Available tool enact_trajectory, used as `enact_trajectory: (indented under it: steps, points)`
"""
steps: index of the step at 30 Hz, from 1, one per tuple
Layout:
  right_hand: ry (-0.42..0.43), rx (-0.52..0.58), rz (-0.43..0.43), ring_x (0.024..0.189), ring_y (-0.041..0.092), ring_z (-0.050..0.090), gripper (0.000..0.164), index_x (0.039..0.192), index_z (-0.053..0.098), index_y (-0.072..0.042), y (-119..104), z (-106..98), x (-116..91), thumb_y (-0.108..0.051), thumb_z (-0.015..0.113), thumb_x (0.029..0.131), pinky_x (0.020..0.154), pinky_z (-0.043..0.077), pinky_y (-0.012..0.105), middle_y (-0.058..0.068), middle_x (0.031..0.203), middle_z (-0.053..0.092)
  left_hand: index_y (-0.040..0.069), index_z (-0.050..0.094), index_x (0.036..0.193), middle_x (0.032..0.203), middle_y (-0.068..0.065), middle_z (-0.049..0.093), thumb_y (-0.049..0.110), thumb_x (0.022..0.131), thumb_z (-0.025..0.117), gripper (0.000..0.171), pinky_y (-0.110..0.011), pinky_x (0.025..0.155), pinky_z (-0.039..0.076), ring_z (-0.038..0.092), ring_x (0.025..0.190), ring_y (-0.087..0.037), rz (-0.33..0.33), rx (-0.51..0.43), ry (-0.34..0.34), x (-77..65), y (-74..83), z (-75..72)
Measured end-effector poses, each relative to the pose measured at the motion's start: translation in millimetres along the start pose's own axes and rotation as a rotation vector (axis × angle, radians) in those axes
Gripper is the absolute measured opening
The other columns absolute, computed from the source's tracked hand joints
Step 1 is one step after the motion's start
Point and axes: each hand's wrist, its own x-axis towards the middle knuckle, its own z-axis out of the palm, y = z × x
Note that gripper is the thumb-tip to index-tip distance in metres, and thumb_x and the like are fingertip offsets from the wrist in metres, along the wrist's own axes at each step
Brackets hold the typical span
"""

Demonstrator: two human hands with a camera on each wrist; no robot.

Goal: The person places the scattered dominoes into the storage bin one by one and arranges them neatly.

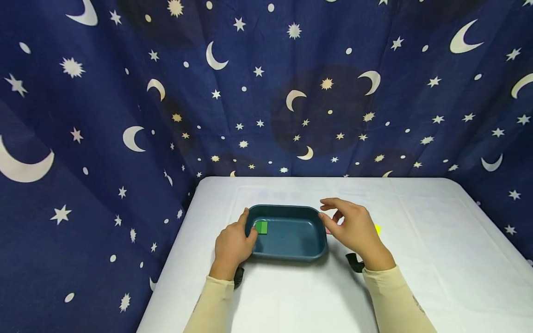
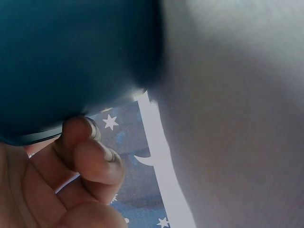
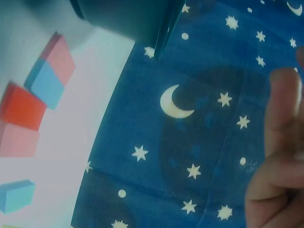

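A dark teal rectangular tub (image 1: 287,253) sits on the white table. My left hand (image 1: 234,244) holds its left wall, the thumb over the rim and inside, the other fingers outside; in the left wrist view those fingers (image 2: 97,161) curl beside the tub's edge. Inside, by the left thumb, lies a green block (image 1: 261,227) in two shades; whether it is one piece or two I cannot tell. At the tub's right end hovers my right hand (image 1: 354,226), fingers loosely bent with nothing between them. The right wrist view shows these fingers (image 3: 284,104) apart from the tub.
Several small blocks lie right of the tub, partly hidden by the right hand: a red block (image 3: 21,107), a pink block (image 3: 18,140), a light blue block (image 3: 17,195) and a yellow piece (image 1: 377,229). A dark blue star-and-moon curtain (image 1: 266,92) hangs behind the table.
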Motion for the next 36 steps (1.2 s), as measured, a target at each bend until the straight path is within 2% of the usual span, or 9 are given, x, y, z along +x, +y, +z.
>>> enact_trajectory:
  steps: [5,14,20,30,34,36]
  points:
    - [-0.013,0.005,0.038,0.058,-0.001,0.060,0.037,0.124,0.074,-0.016,12,-8,-4,-0.016,0.085,0.088,0.055,0.044,0.021,-0.004,0.104,0.079,0.020,0.048,0.161,0.086,-0.009,0.071,0.043,0.100,0.063,0.067,-0.037,0.046,0.043,0.055,0.054,-0.019,-0.007,0.006,0.011,-0.4,3.0,1.8]
    - [-0.030,-0.113,0.205,0.064,0.006,0.062,0.042,0.125,0.074,-0.014,39,-22,-15,-0.016,0.088,0.086,0.059,0.047,0.032,-0.003,0.104,0.079,0.019,0.049,0.160,0.089,-0.012,0.073,0.041,0.100,0.065,0.067,-0.038,0.046,0.044,0.058,0.055,-0.020,-0.007,-0.010,0.013,-1.6,1.8,2.9]
    - [-0.046,-0.117,0.293,0.066,0.011,0.063,0.041,0.126,0.074,-0.013,54,-25,-22,-0.016,0.086,0.087,0.059,0.047,0.031,0.000,0.104,0.079,0.020,0.049,0.161,0.085,-0.010,0.072,0.042,0.099,0.064,0.067,-0.037,0.046,0.043,0.055,0.054,-0.019,0.005,-0.003,0.024,-0.2,0.2,3.3]
    - [-0.186,-0.111,0.386,0.061,0.013,0.058,0.049,0.133,0.070,-0.012,72,-13,-32,-0.022,0.086,0.088,0.056,0.047,0.032,0.003,0.112,0.078,0.020,0.049,0.160,0.082,-0.010,0.071,0.042,0.099,0.064,0.066,-0.037,0.045,0.043,0.055,0.053,-0.019,0.004,0.006,0.027,0.0,0.0,4.2]
    - [-0.295,-0.098,0.442,0.060,0.013,0.058,0.055,0.138,0.066,-0.014,77,-10,-34,-0.023,0.085,0.087,0.061,0.047,0.036,0.006,0.118,0.077,0.019,0.051,0.159,0.083,-0.010,0.071,0.040,0.099,0.067,0.066,-0.038,0.046,0.044,0.058,0.055,-0.021,0.010,0.001,0.042,-0.3,0.7,4.2]
    - [-0.351,-0.094,0.470,0.066,0.015,0.062,0.059,0.141,0.064,-0.015,79,-8,-35,-0.025,0.084,0.087,0.067,0.048,0.039,0.006,0.121,0.076,0.019,0.051,0.159,0.081,-0.010,0.070,0.039,0.099,0.067,0.066,-0.039,0.046,0.045,0.058,0.055,-0.021,0.008,-0.004,0.046,-1.1,1.2,3.9]
